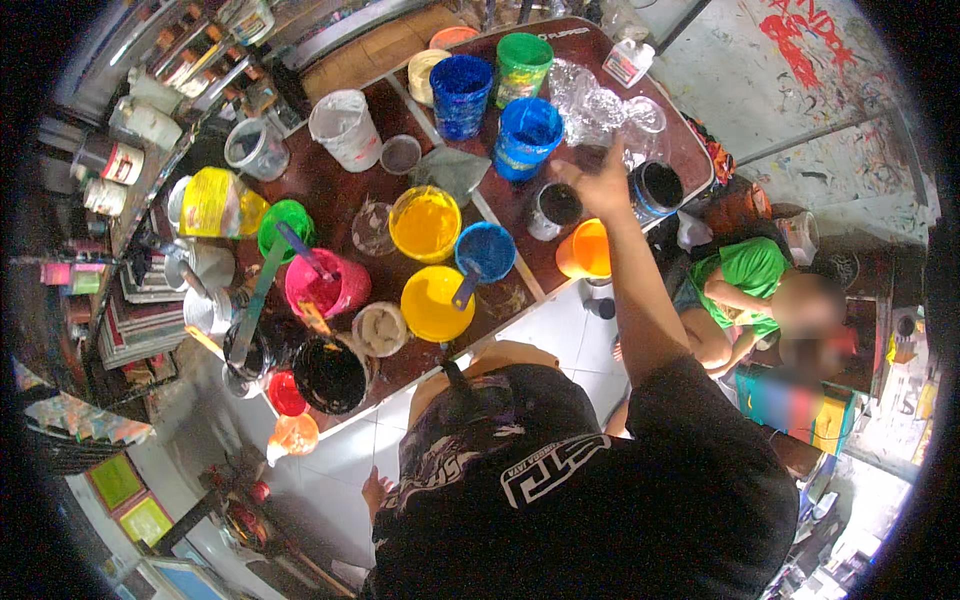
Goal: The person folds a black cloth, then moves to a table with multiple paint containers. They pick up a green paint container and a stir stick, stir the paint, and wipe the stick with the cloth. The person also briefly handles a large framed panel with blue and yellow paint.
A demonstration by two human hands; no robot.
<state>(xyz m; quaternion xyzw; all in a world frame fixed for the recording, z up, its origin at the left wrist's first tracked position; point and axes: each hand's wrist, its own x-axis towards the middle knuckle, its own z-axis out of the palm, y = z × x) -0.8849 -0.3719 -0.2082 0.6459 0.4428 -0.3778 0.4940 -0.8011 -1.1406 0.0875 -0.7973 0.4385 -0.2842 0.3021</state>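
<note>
My right hand point(597, 188) is stretched over the table with thumb and fingers apart and nothing in it. Around it stand a pale cup with dark contents point(553, 210), a blue tub point(528, 140), a black-filled tub point(656, 190) and an orange cup point(584, 250). Just past the fingertips lies crumpled clear plastic point(590, 105). My left hand point(377, 492) hangs low beside my body, away from the table. Its fingers are spread, and it holds nothing that I can see.
The dark table point(580, 45) bears paint tubs: yellow point(425, 222), pink point(328, 284), black point(330, 375) and green point(524, 68). A white bottle point(628, 62) is at the far right corner. Someone in a green shirt point(745, 280) sits to the right. Cluttered shelves point(165, 80) line the left.
</note>
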